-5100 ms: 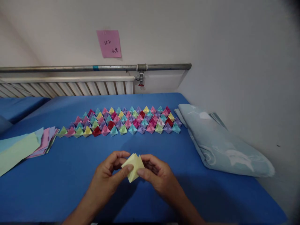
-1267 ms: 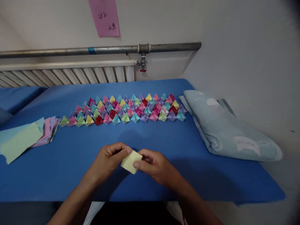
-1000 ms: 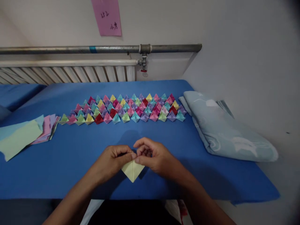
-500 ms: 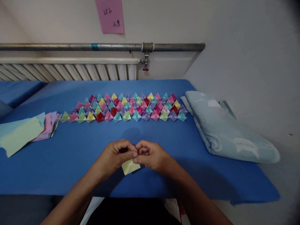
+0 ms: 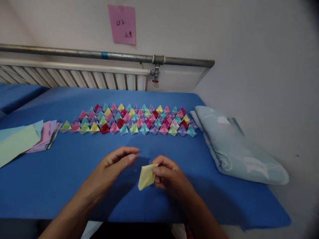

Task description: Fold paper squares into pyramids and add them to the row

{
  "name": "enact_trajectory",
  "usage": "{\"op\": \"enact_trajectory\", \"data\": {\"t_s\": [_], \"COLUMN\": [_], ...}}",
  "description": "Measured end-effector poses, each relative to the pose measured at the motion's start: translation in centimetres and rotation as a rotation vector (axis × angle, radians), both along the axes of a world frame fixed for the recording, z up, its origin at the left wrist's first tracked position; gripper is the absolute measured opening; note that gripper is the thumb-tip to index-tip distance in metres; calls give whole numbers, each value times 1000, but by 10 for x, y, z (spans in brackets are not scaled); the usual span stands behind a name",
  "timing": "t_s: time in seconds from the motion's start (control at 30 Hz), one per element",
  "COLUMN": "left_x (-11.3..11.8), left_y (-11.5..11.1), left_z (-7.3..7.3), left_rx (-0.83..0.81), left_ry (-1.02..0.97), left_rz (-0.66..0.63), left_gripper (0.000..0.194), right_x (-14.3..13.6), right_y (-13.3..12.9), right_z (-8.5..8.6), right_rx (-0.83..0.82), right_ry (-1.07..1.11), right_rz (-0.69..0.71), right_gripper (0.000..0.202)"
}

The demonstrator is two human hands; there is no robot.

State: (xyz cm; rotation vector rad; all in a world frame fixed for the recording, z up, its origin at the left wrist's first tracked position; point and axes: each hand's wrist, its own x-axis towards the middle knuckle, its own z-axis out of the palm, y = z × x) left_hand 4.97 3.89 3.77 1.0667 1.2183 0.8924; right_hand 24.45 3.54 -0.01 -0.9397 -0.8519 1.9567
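Head view: the right hand (image 5: 169, 174) pinches the folded yellow paper (image 5: 146, 177) between thumb and fingers over the blue bed (image 5: 74, 166), the paper jutting toward nine o'clock. The left hand (image 5: 111, 167), toward ten o'clock from the paper, grips nothing, thumb and fingers parted. From the paper, rows of origami (image 5: 135, 117) stand at twelve, sheets (image 5: 18, 142) lie between nine and ten, and a folded blanket (image 5: 236, 151) between two and three.
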Motion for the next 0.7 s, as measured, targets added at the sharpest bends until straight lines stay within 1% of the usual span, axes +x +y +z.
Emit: {"op": "enact_trajectory", "data": {"t_s": [0.03,0.13,0.2,0.27,0.37,0.47,0.57,0.63,0.7], "left_x": [0,8,15,20,21,20,21,21,20], "left_y": [-3,-12,-18,-22,-27,-29,-30,-29,-28], "left_z": [2,8,13,16,19,19,14,10,6], "left_rx": [-13,-29,13,77,164,277,378,400,395], "left_ry": [-5,-22,0,49,107,193,283,306,324], "left_rz": [-35,-236,-323,-349,-337,-243,-145,-120,-95], "left_gripper": [25,25,27,27,28,27,20,19,20], "right_x": [2,4,4,3,2,-2,-6,-7,-7], "right_y": [-2,-5,-6,-5,-4,-5,-7,-8,-9], "right_z": [-1,-4,-5,-5,-4,-3,-4,-5,-5], "right_rx": [-3,43,73,86,119,184,262,303,308], "right_ry": [92,296,333,313,260,200,142,92,23], "right_rz": [-22,-78,-95,-110,-150,-199,-233,-252,-263], "right_gripper": [27,32,35,39,43,37,26,21,20]}}
